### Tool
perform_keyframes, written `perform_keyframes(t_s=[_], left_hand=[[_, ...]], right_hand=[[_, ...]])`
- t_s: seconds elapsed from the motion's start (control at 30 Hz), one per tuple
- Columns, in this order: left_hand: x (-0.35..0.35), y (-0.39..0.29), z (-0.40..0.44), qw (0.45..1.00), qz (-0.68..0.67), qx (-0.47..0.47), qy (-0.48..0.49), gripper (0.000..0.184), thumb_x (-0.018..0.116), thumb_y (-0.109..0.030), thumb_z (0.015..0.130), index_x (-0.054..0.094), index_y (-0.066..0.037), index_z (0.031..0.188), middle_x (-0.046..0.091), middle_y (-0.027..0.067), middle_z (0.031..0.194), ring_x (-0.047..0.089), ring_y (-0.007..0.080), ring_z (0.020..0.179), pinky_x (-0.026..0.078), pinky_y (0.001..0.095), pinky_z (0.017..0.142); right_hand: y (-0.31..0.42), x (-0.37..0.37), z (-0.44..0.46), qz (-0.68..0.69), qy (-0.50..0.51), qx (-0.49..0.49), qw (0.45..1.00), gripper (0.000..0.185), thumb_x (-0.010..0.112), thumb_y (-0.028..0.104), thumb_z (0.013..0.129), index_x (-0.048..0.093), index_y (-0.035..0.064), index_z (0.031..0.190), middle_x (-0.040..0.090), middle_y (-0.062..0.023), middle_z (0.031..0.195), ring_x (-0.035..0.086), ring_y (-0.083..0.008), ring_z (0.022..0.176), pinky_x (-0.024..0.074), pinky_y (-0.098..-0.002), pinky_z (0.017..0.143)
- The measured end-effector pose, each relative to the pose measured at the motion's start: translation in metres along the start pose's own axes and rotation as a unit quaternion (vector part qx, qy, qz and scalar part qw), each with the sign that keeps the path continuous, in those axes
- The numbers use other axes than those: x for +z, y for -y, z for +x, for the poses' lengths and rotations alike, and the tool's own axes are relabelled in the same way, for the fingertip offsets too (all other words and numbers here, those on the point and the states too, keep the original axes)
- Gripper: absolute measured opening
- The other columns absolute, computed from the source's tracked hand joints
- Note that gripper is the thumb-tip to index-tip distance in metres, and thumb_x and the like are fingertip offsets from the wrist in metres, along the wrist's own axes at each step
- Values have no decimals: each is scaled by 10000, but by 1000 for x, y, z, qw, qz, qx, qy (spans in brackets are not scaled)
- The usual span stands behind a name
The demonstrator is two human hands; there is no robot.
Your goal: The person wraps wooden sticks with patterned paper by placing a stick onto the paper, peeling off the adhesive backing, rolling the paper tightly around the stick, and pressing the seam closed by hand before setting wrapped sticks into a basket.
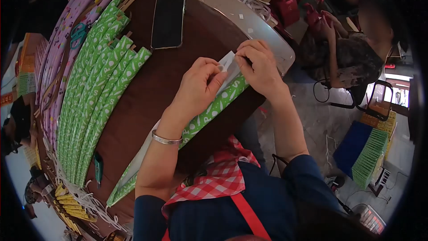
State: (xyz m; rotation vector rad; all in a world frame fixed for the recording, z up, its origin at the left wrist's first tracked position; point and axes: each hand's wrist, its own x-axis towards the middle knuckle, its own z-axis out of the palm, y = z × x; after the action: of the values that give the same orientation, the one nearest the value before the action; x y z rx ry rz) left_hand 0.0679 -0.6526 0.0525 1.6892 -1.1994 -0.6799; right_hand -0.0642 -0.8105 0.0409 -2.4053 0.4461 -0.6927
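A long strip of green patterned paper [214, 111] with a white inner side lies slantwise across the table in front of me. My left hand [199, 85], a silver bangle at its wrist, pinches the white edge between thumb and fingers. At the far end of the same strip, my right hand [257, 66] is closed on the white tip with bent fingers. Between the hands the white side faces up, while the green side shows along the near edge. Whether anything lies inside the fold is hidden.
Rolled green tubes [96, 93] and purple tubes [62, 49] are stacked at left, with teal scissors [78, 35] on them. A phone [168, 20] lies on the brown table [129, 102]. A green cutter [98, 168] is near the tubes. Another person's hands [327, 27] hold red material.
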Motion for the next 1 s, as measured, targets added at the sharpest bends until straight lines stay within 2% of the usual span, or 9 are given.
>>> perform_keyframes(t_s=[0.03,0.27,0.33,0.53,0.73,0.8,0.93,1.0], left_hand=[[0,-2,0,1000,7,-2,-15,191,623,-153,945,612,30,890,604,125,1031,604,205,797,496,300,693],[1,-6,-2,999,23,-13,-38,164,614,-120,922,604,31,860,612,142,1031,618,230,795,504,323,675],[3,-2,-3,996,55,7,-72,147,643,-103,858,625,43,852,620,169,985,650,306,702,542,372,637],[2,-7,-4,993,50,-45,-98,167,674,-117,830,622,38,799,615,149,935,643,297,658,535,372,609],[7,1,-4,991,72,-27,-113,178,689,-130,814,608,11,742,598,127,893,622,295,623,519,378,579],[6,-2,-5,990,77,-32,-115,180,688,-133,814,607,9,737,598,125,895,622,295,620,520,380,578],[7,-2,-5,987,104,-34,-120,182,686,-138,808,606,5,726,600,119,902,629,294,620,526,388,577],[7,-3,-4,986,108,-33,-124,184,687,-138,806,604,3,722,599,117,901,633,295,623,529,389,578]], right_hand=[[0,-1,1,0,2,-1,1000,65,659,50,810,627,3,842,634,-119,956,572,-311,947,448,-390,845],[-3,0,6,-43,15,-11,999,58,658,54,781,628,10,806,629,-113,896,574,-320,893,441,-404,820],[-3,-1,7,-48,23,-10,999,56,655,58,782,627,12,800,628,-113,891,572,-320,890,440,-408,817],[1,-3,12,-75,50,2,996,54,653,76,790,637,25,802,626,-98,883,569,-316,886,434,-409,809],[2,-3,15,-99,61,2,993,48,647,78,798,637,31,800,625,-89,871,568,-312,869,433,-411,797],[2,-3,16,-101,84,33,991,88,619,124,834,661,85,767,624,-37,912,567,-277,965,420,-427,852],[2,-2,17,-115,91,33,989,84,622,126,833,659,88,768,622,-34,913,567,-277,962,425,-426,845],[1,-1,18,-99,58,-18,993,57,640,73,802,621,25,779,615,-96,834,562,-321,839,436,-408,772]])
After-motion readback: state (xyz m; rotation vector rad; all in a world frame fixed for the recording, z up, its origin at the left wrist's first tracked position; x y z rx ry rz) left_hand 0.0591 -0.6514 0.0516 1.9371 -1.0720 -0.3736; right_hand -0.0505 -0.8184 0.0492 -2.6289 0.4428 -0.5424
